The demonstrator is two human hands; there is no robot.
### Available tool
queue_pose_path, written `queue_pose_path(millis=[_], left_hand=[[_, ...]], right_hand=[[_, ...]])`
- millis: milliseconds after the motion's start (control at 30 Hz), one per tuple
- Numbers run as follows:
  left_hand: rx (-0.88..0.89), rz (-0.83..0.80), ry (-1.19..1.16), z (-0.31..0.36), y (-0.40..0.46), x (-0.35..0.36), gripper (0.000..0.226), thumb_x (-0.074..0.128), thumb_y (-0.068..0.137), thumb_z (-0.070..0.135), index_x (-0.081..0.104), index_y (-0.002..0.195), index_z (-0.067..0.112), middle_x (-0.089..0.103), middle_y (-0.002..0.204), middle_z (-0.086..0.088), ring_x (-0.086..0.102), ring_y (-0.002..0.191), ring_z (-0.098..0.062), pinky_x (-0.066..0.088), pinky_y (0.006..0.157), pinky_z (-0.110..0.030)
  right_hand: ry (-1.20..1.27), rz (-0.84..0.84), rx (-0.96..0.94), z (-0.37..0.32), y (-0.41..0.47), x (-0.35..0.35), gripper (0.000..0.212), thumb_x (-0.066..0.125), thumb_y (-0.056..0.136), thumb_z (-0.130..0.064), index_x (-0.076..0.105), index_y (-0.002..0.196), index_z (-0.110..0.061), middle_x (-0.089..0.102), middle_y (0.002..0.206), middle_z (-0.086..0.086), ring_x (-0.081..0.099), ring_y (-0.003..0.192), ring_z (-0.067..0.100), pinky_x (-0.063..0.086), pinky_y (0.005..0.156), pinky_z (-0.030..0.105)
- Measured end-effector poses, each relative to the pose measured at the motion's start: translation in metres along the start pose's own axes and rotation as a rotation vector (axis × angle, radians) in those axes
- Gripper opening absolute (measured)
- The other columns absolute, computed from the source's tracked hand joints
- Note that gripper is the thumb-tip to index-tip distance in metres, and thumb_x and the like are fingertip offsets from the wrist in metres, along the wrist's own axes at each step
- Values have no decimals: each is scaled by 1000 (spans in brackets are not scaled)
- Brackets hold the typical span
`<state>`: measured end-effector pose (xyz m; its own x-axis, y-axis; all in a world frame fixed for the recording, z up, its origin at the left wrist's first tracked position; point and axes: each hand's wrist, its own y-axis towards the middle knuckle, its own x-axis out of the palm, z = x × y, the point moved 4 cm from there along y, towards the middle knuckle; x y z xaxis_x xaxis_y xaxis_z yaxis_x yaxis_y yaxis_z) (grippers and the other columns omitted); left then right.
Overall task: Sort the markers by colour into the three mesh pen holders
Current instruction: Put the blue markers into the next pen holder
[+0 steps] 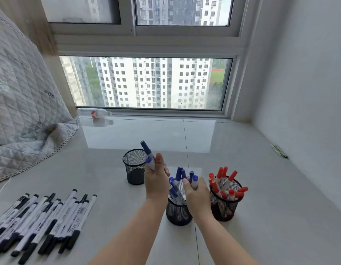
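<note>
Three black mesh pen holders stand on the pale floor. The far left holder [134,167] looks empty. The middle holder [177,213] contains several blue-capped markers [173,189]. The right holder [224,205] is full of red-capped markers [219,188]. My left hand [156,178] grips two blue markers [147,152] raised above the middle and left holders. My right hand [196,196] grips a blue marker [194,181] at the middle holder's rim. A pile of black-capped markers [41,220] lies loose on the floor at the lower left.
A quilted grey blanket [22,96] hangs down at the left. A plastic bottle [95,113] lies by the window sill. A small dark item [279,150] lies on the floor by the right wall. A large window fills the back wall.
</note>
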<state>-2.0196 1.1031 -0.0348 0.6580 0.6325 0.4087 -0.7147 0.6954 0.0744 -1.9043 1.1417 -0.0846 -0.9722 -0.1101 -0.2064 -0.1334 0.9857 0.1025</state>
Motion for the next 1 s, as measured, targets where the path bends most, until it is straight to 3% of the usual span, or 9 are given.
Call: queue_pose_path(millis=[167, 200, 333, 533, 667, 767, 1000], left_hand=[[9, -41, 82, -6, -7, 4, 40, 47, 88, 42, 45, 62, 12, 47, 51, 4, 43, 43, -5, 39, 47, -17], [30, -56, 108, -4, -8, 5, 40, 47, 86, 42, 46, 61, 11, 48, 51, 3, 43, 42, -4, 39, 47, -16], [75, -82, 166, -1, -12, 3, 40, 47, 86, 41, 47, 63, 9, 49, 56, -3, 45, 47, -10, 39, 53, -23], [72, -18, 131, 0, -17, -3, 38, 48, 84, 43, 46, 67, 9, 50, 60, -4, 46, 54, -13, 40, 57, -26], [7, 65, 23, -3, -16, -11, 39, 48, 89, 39, 43, 62, 11, 47, 54, 0, 44, 53, -14, 40, 58, -26], [16, 84, 79, -4, -17, -12, 40, 47, 90, 39, 44, 63, 10, 48, 55, -2, 46, 48, -9, 43, 54, -22], [-5, 100, 119, -9, -18, -14, 42, 48, 88, 45, 44, 64, 11, 48, 52, 1, 44, 45, -10, 40, 52, -26]], right_hand=[[12, 84, -140, -7, -2, -10, 11, 54, 90, -16, 50, 81, -20, 51, 56, -1, 44, 47, 11, 39, 45, 19], [4, 78, -168, -8, -3, -11, 9, 54, 90, -15, 50, 88, -22, 53, 60, -4, 44, 46, 9, 41, 45, 20], [-65, 90, -287, -14, -4, -13, 36, 55, 88, -6, 47, 117, -26, 57, 95, -12, 47, 49, 5, 47, 50, 14], [-133, 58, -286, -12, -2, -13, 17, 50, 92, -9, 58, 103, -20, 62, 92, -6, 62, 85, 8, 54, 70, 21], [-191, 5, -243, -11, 2, -11, 12, 48, 93, -13, 46, 99, -24, 59, 89, -6, 62, 77, 9, 54, 60, 25], [-257, -37, -227, -12, 5, -9, 11, 46, 94, -15, 41, 102, -21, 58, 85, -6, 59, 68, 9, 49, 52, 25], [-257, -61, -179, -12, -2, -7, 16, 40, 95, -15, 33, 100, -28, 59, 78, 5, 61, 64, 28, 50, 51, 43]])
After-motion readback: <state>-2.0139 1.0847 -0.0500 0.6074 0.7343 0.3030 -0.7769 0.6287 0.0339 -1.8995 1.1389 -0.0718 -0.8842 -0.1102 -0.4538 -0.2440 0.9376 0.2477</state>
